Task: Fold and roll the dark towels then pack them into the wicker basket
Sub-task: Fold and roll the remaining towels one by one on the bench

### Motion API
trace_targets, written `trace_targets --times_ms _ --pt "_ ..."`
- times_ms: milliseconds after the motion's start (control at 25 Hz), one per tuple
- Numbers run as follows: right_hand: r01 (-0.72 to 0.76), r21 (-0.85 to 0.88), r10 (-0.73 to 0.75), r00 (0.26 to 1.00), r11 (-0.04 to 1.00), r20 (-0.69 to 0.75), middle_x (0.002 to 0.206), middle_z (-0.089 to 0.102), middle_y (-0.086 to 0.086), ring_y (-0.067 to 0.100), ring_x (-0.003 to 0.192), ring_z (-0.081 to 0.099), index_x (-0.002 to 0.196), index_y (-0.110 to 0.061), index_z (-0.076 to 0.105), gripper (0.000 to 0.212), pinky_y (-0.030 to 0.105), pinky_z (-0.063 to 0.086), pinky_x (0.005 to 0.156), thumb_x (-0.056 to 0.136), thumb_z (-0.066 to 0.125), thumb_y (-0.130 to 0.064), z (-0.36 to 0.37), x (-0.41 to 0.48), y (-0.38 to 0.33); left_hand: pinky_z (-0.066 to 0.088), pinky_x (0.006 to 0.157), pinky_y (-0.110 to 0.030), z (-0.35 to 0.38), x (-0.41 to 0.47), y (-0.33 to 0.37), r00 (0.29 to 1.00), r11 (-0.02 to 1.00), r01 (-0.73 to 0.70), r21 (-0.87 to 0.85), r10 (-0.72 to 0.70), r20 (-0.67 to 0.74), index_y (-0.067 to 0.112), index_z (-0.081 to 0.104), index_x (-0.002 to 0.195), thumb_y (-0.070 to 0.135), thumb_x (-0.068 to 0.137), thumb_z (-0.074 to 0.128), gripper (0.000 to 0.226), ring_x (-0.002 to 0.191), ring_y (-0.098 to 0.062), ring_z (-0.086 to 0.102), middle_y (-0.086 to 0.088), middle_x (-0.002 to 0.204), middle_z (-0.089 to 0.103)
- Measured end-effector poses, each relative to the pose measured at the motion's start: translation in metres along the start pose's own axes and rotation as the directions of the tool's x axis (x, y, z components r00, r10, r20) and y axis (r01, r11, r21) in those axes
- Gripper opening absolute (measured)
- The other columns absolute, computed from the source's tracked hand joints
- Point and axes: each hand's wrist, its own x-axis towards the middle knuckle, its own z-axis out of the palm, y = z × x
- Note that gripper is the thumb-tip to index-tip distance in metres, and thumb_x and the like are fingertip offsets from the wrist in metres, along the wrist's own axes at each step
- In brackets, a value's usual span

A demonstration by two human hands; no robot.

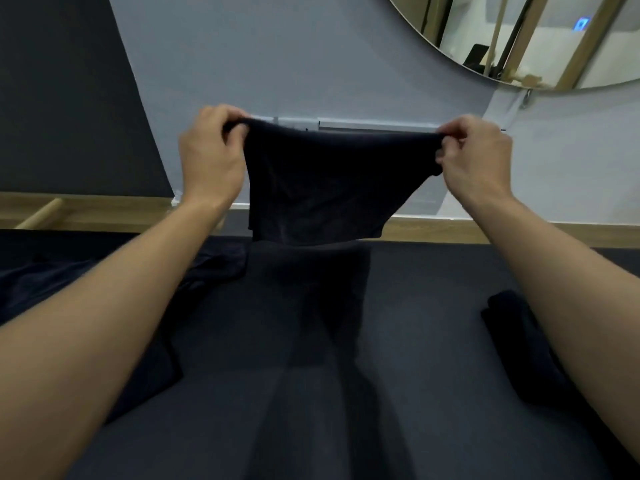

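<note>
head view: left hand (209, 157) and right hand (476, 157) each pinch a top corner of the dark towel (322, 188), held taut above the dark surface (415, 341) — apparently to square it for folding.

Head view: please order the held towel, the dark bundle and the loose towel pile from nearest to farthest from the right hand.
1. held towel, pinched by the right hand itself.
2. dark bundle, lying below on the right side.
3. loose towel pile, across on the left side.
</note>
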Motion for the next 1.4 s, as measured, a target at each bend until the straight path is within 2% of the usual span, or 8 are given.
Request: trace_targets --times_ms 240,440,560,640,800,920,1240,1400 --pt "0.292 -0.259 -0.137 0.863 0.921 0.486 0.091 0.068 0.006 0.029 0.085 0.066 0.095 -0.017 0.073 0.018 0.033 0.049 0.079 0.078 0.070 -0.011 -0.038 -0.115 0.029 0.050 0.075 -0.023 -0.066 -0.098 -0.032 0.856 0.994 -0.017 0.107 -0.041 0.515 0.025 0.075 0.089 0.009 0.088 0.071 0.016 0.073 -0.001 0.065 0.014 0.076 0.071" --pt "0.293 -0.328 0.291 0.163 0.898 0.943 0.077 0.065 -0.013 0.002 0.072 0.062 0.082 -0.032 0.067 0.010 0.014 0.047 0.068 0.083 0.074 -0.024 -0.044 -0.189 0.046 0.045 0.060 -0.019 -0.075 -0.160 -0.056 -0.170 0.903 0.168 0.396 -0.369 0.914 0.034 0.073 0.077 0.017 0.085 0.076 0.019 0.072 -0.005 0.059 0.009 0.075 0.068" --pt "0.148 -0.355 0.370 -0.092 0.923 0.925 0.073 0.062 -0.009 0.003 0.061 0.057 0.080 -0.030 0.059 0.018 0.015 0.045 0.058 0.088 0.069 -0.017 -0.052 -0.199 0.044 0.045 0.062 -0.018 -0.071 -0.185 -0.053 -0.449 0.882 0.132 0.452 -0.354 0.821 0.033 0.070 0.080 0.024 0.078 0.075 0.010 0.078 -0.006 0.057 0.015 0.074 0.065" --pt "0.042 -0.353 0.355 -0.040 0.935 0.934 0.076 0.065 0.002 0.008 0.060 0.059 0.088 -0.025 0.057 0.013 0.019 0.046 0.054 0.094 0.061 -0.014 -0.050 -0.189 0.047 0.046 0.059 -0.018 -0.069 -0.183 -0.059 -0.338 0.808 0.326 0.491 -0.385 0.859 0.026 0.070 0.078 0.023 0.069 0.071 0.009 0.075 -0.006 0.055 0.009 0.074 0.063" --pt "-0.015 -0.268 0.241 0.485 0.963 0.840 0.067 0.066 -0.002 0.009 0.055 0.063 0.089 -0.019 0.062 0.011 0.018 0.051 0.051 0.093 0.061 -0.010 -0.024 -0.167 0.055 0.046 0.048 -0.018 -0.052 -0.172 -0.077 0.242 0.661 0.684 0.309 -0.605 0.759 0.013 0.065 0.088 0.009 0.092 0.064 0.005 0.063 -0.012 0.057 -0.005 0.078 0.062" --pt "-0.100 -0.225 0.235 0.657 0.969 0.717 0.078 0.069 -0.002 0.012 0.066 0.068 0.091 -0.021 0.064 0.014 0.028 0.059 0.066 0.092 0.062 -0.008 0.017 -0.153 0.064 0.049 0.044 -0.020 -0.027 -0.164 -0.099 0.469 0.671 0.704 0.231 -0.684 0.558 0.012 0.065 0.088 0.008 0.095 0.062 0.009 0.064 -0.017 0.059 -0.010 0.083 0.065" --pt "-0.222 -0.323 0.358 0.813 0.920 0.460 0.119 0.065 0.008 0.029 0.110 0.061 0.115 -0.018 0.066 0.028 0.036 0.047 0.096 0.092 0.057 -0.007 0.097 -0.159 0.084 0.046 0.089 -0.035 0.020 -0.154 -0.130 0.739 0.763 0.252 0.595 -0.549 0.391 0.012 0.070 0.110 0.019 0.093 0.065 0.019 0.107 -0.032 0.061 -0.014 0.113 0.066" --pt "0.141 -0.099 -0.048 0.776 0.985 0.629 0.148 0.044 0.010 0.027 0.137 0.042 0.140 -0.016 0.050 0.044 0.040 0.032 0.113 0.097 0.053 -0.025 0.125 -0.214 0.049 0.035 0.106 -0.047 0.043 -0.196 -0.100 0.775 0.856 -0.085 0.510 -0.265 0.574 0.013 0.050 0.138 0.030 0.099 0.051 0.043 0.129 -0.035 0.046 -0.015 0.142 0.049"
